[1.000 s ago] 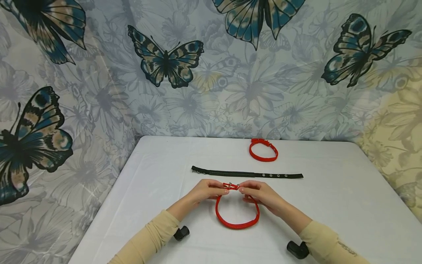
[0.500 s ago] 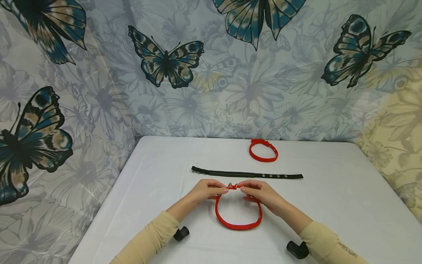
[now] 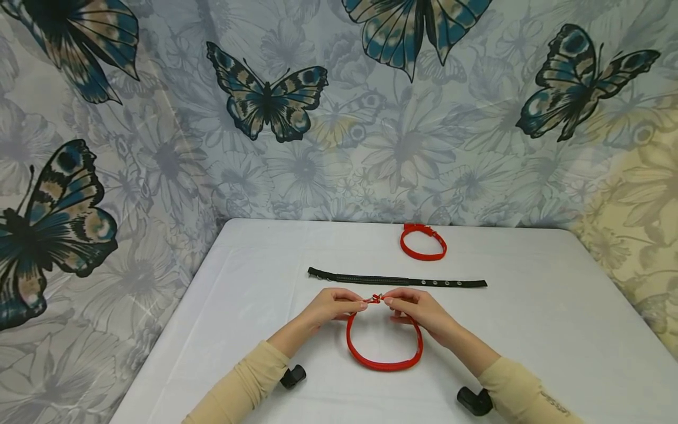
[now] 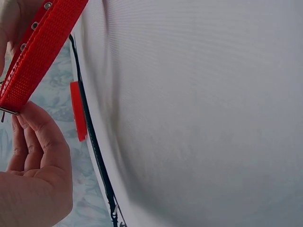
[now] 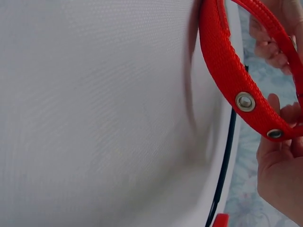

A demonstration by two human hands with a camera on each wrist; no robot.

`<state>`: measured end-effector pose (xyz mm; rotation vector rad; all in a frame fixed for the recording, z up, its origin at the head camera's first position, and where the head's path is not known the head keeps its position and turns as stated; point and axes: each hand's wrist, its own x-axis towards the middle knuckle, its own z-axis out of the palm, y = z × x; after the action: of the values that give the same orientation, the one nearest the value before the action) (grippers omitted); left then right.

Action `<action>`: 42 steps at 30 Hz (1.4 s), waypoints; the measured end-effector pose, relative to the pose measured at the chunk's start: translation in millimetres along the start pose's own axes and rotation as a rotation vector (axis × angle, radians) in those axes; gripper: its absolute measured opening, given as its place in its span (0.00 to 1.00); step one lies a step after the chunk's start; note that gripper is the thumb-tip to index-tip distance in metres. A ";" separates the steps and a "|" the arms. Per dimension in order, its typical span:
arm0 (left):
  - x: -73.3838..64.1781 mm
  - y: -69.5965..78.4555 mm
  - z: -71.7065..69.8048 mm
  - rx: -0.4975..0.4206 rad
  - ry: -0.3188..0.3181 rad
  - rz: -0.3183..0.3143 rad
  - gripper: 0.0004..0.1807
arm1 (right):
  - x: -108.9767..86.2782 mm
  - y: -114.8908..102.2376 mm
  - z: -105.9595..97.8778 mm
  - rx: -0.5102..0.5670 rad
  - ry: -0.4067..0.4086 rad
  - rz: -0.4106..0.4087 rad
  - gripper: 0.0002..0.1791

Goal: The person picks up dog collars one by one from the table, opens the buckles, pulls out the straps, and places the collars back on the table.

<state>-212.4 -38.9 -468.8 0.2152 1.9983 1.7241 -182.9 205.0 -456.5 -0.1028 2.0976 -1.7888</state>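
Observation:
A red collar (image 3: 385,366) with metal eyelets hangs in a loop between both hands, over the white table. My left hand (image 3: 336,305) pinches it by the buckle end, left of the metal buckle (image 3: 378,297). On the other side, my right hand (image 3: 418,309) pinches the strap's end close to the buckle. In the left wrist view, the red webbing (image 4: 45,52) rises from the left hand's fingertips (image 4: 33,111). Two eyelets show on the strap (image 5: 227,71) in the right wrist view. Whether the buckle's prong sits in a hole is too small to tell.
A black collar (image 3: 397,280) lies stretched straight on the table just beyond the hands. Farther back, a second red collar (image 3: 424,256) lies in a closed loop. Black wrist devices (image 3: 474,401) sit under the sleeves. Butterfly-patterned cloth (image 3: 339,176) hangs behind the table (image 3: 556,330).
The held collar's loop has grown slightly wider, its right side shifting right. The metal buckle has tilted and shifted a little between the fingers. Both hands stay nearly in place.

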 end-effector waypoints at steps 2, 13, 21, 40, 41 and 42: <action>-0.2 1.6 1.1 0.003 -0.003 0.006 0.14 | 1.5 0.3 2.1 0.009 0.014 -0.009 0.24; -3.8 4.8 1.6 0.028 0.008 0.013 0.14 | -0.9 -0.2 -0.5 -0.011 0.014 -0.007 0.22; -2.3 1.7 1.1 0.030 0.006 0.024 0.13 | -5.2 -0.6 -5.4 -0.035 -0.030 -0.019 0.21; -9.7 -2.0 -15.6 -0.069 0.025 0.017 0.14 | -19.2 -1.1 -27.1 -0.170 0.092 0.023 0.25; -10.2 -1.9 -17.2 -0.079 0.026 0.020 0.14 | -20.7 -2.0 -29.2 -0.179 0.098 0.018 0.25; -10.8 -1.9 -18.9 -0.091 0.027 0.025 0.14 | -22.1 -2.6 -31.4 -0.184 0.104 0.012 0.25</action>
<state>-211.3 -60.5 -466.2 0.1882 1.9379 1.8382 -173.3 240.4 -445.1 -0.0470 2.3283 -1.6228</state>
